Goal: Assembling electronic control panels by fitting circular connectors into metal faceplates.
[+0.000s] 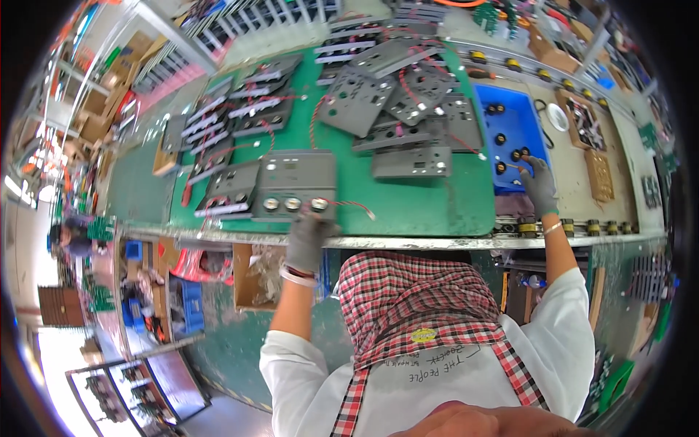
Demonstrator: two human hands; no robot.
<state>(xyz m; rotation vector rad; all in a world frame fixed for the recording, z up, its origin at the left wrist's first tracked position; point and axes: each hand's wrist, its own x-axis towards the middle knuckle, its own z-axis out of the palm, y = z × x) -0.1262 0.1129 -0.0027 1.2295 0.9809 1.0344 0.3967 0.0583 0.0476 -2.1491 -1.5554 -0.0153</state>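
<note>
My left hand (306, 240), in a grey glove, is closed at the lower edge of a dark grey panel (298, 175) lying on the green mat. Its fingertips are beside the rightmost of three round silver parts (292, 204) along the panel's lower side. From that corner a twisted red wire (353, 205) runs out to the right. My right hand (540, 188), also gloved, reaches into a blue tray (484, 113). Its thumb and fingers are apart, with the fingertips near small round black parts (500, 138); contact with them is unclear.
More grey panels with red wires lie in a heap (408, 95) and in a stacked row (244, 105) on the green mat (429, 207). Right of the tray are a white roll (558, 117), a parts box (582, 124) and a brown block (601, 177). A screwdriver (484, 74) lies behind the tray.
</note>
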